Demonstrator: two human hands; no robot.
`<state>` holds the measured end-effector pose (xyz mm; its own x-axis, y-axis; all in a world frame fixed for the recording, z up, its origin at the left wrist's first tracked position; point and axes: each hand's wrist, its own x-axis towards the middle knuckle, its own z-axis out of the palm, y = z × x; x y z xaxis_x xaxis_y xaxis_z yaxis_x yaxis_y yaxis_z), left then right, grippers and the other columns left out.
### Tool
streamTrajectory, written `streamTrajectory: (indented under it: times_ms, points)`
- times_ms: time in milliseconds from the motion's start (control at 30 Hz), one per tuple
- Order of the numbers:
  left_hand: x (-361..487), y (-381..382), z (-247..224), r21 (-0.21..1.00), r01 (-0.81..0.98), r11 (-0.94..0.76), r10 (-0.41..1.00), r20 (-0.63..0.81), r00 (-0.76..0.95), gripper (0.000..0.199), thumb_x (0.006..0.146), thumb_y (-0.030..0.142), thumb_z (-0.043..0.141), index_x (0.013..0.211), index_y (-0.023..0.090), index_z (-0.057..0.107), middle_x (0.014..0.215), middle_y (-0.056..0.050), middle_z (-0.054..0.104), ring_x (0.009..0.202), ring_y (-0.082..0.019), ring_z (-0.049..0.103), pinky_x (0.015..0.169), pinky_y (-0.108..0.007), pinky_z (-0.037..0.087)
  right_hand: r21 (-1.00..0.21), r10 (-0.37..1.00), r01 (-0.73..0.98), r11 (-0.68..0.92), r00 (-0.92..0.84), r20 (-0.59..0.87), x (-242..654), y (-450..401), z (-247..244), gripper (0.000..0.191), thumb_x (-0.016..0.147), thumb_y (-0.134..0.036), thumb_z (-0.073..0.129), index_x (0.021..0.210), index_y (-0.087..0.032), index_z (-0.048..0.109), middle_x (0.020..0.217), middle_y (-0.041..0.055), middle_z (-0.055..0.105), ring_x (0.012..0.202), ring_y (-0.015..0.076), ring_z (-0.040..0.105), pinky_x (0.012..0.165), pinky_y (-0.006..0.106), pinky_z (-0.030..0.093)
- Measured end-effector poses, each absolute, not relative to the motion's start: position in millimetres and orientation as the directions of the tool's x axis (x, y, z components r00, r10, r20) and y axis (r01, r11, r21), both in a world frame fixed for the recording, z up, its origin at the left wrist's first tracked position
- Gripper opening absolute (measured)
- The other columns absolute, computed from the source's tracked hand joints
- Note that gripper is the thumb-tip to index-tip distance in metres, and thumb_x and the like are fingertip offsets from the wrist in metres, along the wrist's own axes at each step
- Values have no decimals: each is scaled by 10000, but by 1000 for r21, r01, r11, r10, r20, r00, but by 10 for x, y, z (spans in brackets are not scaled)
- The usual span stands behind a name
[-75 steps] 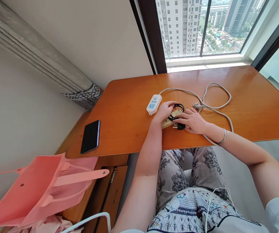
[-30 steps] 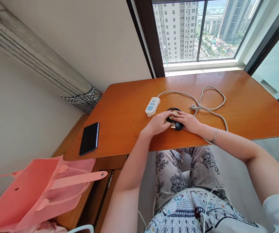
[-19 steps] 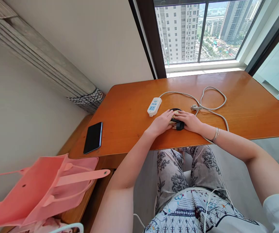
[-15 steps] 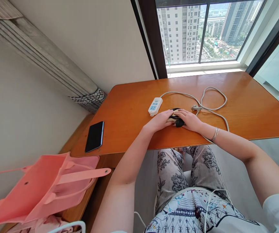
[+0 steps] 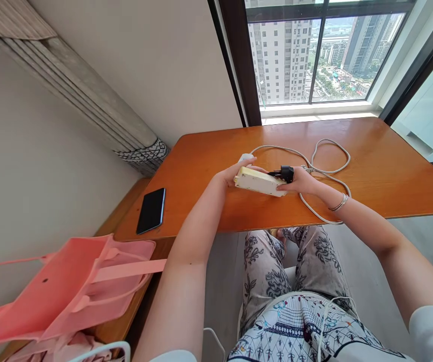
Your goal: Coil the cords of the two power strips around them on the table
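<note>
A cream power strip [image 5: 258,182] is held up in front of me, tilted, its plain long side facing me. My left hand [image 5: 235,172] is closed around its left end, with fingers reaching behind it. On the other end, my right hand [image 5: 302,180] grips the strip with the thumb along its lower edge. A black plug [image 5: 286,174] with a bit of black cord sits against that same hand at the strip's right top. Behind my left fingers, a smaller white power strip [image 5: 245,157] lies on the table, mostly hidden.
The white strip's cable [image 5: 327,172] loops across the right of the wooden table [image 5: 201,171]. A black phone [image 5: 151,210] lies near the left edge. A pink bag [image 5: 69,291] stands at lower left. Beyond the table is a window [image 5: 284,60].
Both hands have lifted the cream power strip off the tabletop and turned it, so its pale side now shows. The left hand moved left, covering much of the smaller white strip.
</note>
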<state>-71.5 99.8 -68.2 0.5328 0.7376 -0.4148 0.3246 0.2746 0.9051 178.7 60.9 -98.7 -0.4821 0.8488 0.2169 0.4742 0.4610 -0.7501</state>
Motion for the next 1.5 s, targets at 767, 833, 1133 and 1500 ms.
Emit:
streamTrajectory:
  times_ms: [767, 833, 1133, 1500]
  points:
    - [382, 886, -1363, 988, -75, -134, 986, 140, 90, 375, 892, 550, 607, 995, 190, 584, 1017, -40, 679, 983, -180, 613, 861, -286, 487, -953, 991, -298, -55, -131, -16, 1945, 706, -1175, 584, 456, -391, 954, 954, -224, 696, 1012, 41, 764, 1056, 309, 683, 1008, 483, 529]
    - [436, 887, -1349, 985, -70, -159, 984, 164, 65, 335, 909, 512, 594, 999, 190, 577, 1026, -42, 683, 976, -174, 618, 848, -276, 492, -952, 995, -305, -16, -99, 15, 1962, 715, -1159, 610, 459, -411, 954, 976, -229, 685, 1048, 40, 758, 1086, 314, 672, 1028, 490, 518]
    - [630, 955, -1363, 967, 19, -253, 966, 252, 54, 326, 901, 482, 624, 1013, 176, 626, 1022, -58, 712, 991, -187, 643, 890, -288, 487, -956, 998, -287, 63, 40, 53, 2156, 724, -1122, 638, 472, -396, 957, 1010, -240, 652, 1043, 29, 744, 1041, 275, 684, 976, 458, 559]
    - [551, 919, -1438, 998, -50, 24, 994, -19, 110, 246, 996, 348, 446, 1071, 179, 608, 1017, -50, 686, 678, -81, 623, 736, -241, 489, -956, 901, -293, 23, 420, -107, 3651, 1423, -876, 242, 717, -71, 802, 826, -158, 605, 742, -9, 669, 674, 130, 663, 591, 253, 617]
